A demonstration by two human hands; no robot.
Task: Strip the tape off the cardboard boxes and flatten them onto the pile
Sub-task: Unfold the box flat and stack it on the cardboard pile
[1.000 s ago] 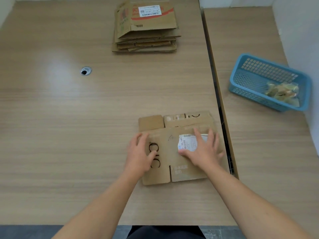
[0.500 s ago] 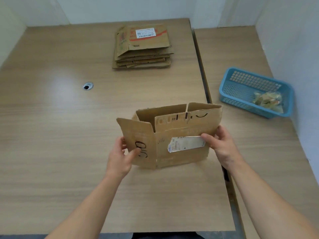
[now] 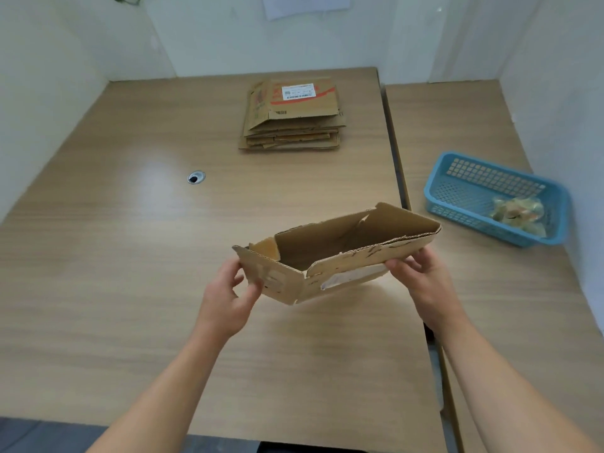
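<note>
Cardboard: brown corrugated cardboard box (image 3: 340, 256), half-collapsed, held above wood-grain table (image 3: 130, 256).
Left hand (image 3: 228, 299): pinches box's left flap.
Right hand (image 3: 421, 276): grips right end.

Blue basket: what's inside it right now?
A crumpled wad of tape sits at the blue basket's right end; the rest is bare mesh. Anything beneath the wad is hidden.

Left grip (image 3: 225, 305), right grip (image 3: 421, 279) — both raised, pinching.
</note>
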